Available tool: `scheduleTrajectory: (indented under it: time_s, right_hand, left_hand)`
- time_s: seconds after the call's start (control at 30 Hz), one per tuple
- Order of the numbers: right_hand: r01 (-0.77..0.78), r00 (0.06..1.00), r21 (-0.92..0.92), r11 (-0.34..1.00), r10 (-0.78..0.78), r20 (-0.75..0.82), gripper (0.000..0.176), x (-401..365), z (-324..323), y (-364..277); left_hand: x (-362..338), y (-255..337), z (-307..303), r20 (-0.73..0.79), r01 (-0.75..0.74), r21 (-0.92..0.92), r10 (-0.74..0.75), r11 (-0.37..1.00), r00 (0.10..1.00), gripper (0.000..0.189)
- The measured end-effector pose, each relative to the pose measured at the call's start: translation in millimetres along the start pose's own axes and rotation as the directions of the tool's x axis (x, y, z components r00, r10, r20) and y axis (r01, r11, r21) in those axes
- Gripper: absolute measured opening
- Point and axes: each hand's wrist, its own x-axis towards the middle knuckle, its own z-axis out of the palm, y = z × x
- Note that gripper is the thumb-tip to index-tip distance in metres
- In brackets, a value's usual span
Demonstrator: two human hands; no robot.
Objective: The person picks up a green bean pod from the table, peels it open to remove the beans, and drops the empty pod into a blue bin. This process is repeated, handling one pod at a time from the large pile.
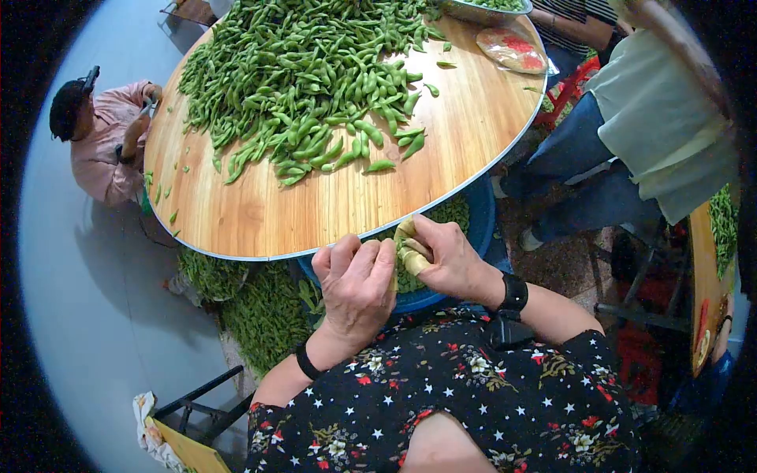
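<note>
Two hands are meeting just below the near edge of the round wooden table (331, 205), over a blue basin (482, 211) half hidden under it. The right hand (451, 264) is pinching a pale, yellowish-green pod (411, 254) between thumb and forefinger, closed firmly on it. The left hand (356, 290) is curling almost into a fist with its forefinger side against the pod's lower end, but the back of the hand is hiding the fingertips, so I cannot tell whether they are actually gripping.

The pod is sitting between the two hands, and its long axis is running roughly away from the person - one tip pointing up toward the table rim, the other down toward the body. It is looking light and slightly limp, with a skin that probably bends rather than snaps; taking it by the two ends, a hand on each, seems the surest hold, since the plump middle would likely slip or crush.

A large heap of green pods (315, 79) is covering the far half of the table, and more are lying on the floor (260, 315). A person in pink (106, 146) is sitting at the left - another, in blue trousers (583, 158), at the right.
</note>
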Motion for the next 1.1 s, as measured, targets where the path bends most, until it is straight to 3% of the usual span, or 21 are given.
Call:
scheduleTrajectory:
  time_s: [0.07, 0.13, 0.23, 0.27, 0.33, 0.37, 0.4, 0.47, 0.53, 0.6, 0.73, 0.8, 0.93, 1.1]
  right_hand:
    - [0.057, 0.998, -0.053, 0.997, -0.059, -0.029, 0.017, 2.6, -2.7, 2.4]
    - [0.042, 0.992, -0.324, 0.945, 0.0, 0.127, 0.019, 3.4, -13.0, 0.2]
    - [0.079, 0.985, -0.273, 0.959, -0.032, 0.171, 0.02, 1.8, -23.5, 3.9]
    - [0.078, 0.985, -0.273, 0.959, -0.031, 0.17, 0.02, 2.2, -23.7, 3.9]
    - [-0.05, 0.987, -0.125, 0.991, 0.068, 0.147, 0.021, 2.6, -24.2, 1.8]
    - [-0.059, 0.976, -0.062, 0.996, 0.07, 0.206, 0.024, 1.2, -27.2, -3.8]
    - [-0.057, 0.976, -0.062, 0.996, 0.068, 0.207, 0.024, 1.2, -28.3, -12.2]
    - [-0.175, 0.95, 0.034, 0.984, 0.159, 0.269, 0.027, 1.4, -26.5, -27.0]
    - [-0.148, 0.951, 0.048, 0.988, 0.128, 0.283, 0.028, 1.3, -22.6, -28.4]
    - [-0.146, 0.93, 0.021, 0.989, 0.13, 0.344, 0.026, 2.5, -19.4, -25.8]
    - [-0.175, 0.93, 0.061, 0.983, 0.145, 0.337, 0.023, 4.3, -17.8, -31.3]
    - [-0.176, 0.927, 0.058, 0.983, 0.146, 0.346, 0.022, 5.0, -18.3, -31.7]
    - [-0.162, 0.921, 0.015, 0.987, 0.145, 0.362, 0.021, 5.3, -20.8, -32.5]
    - [-0.034, 0.938, -0.044, 0.998, 0.047, 0.342, 0.021, 3.0, -18.1, -25.3]
  left_hand:
    - [2.0, 3.1, -1.7, 0.018, 0.022, 0.002, -0.022, 1.0, 1.0, 0.025]
    - [2.6, 1.4, -2.5, 0.038, 0.043, 0.004, -0.043, 0.999, 0.998, 0.025]
    - [-1.6, -10.7, -1.9, 0.167, 0.259, -0.331, -0.214, 0.907, 0.962, 0.022]
    - [-1.5, -12.7, -4.1, 0.168, 0.259, -0.332, -0.214, 0.907, 0.962, 0.022]
    - [-0.2, -15.4, -9.1, 0.431, 0.6, -0.656, -0.425, 0.458, 0.796, 0.018]
    - [-2.3, -19.4, -5.9, 0.487, 0.634, -0.713, -0.44, 0.298, 0.754, 0.015]
    - [-2.7, -22.0, -6.9, 0.485, 0.634, -0.713, -0.442, 0.299, 0.755, 0.015]
    - [-3.0, -25.5, -9.3, 0.646, 0.723, -0.689, -0.405, 0.056, 0.647, 0.018]
    - [-2.6, -22.9, -10.7, 0.647, 0.734, -0.673, -0.407, 0.091, 0.644, 0.021]
    - [-4.4, -22.1, -8.8, 0.524, 0.64, -0.733, -0.408, 0.23, 0.748, 0.022]
    - [0.4, -18.5, -14.3, 0.445, 0.611, -0.716, -0.454, 0.338, 0.772, 0.021]
    - [-0.2, -21.7, -14.6, 0.405, 0.537, -0.617, -0.353, 0.576, 0.844, 0.021]
    - [0.4, -22.6, -15.8, 0.332, 0.392, -0.589, -0.231, 0.707, 0.915, 0.019]
    - [3.6, -21.4, -21.7, 0.328, 0.355, -0.571, -0.19, 0.741, 0.925, 0.018]
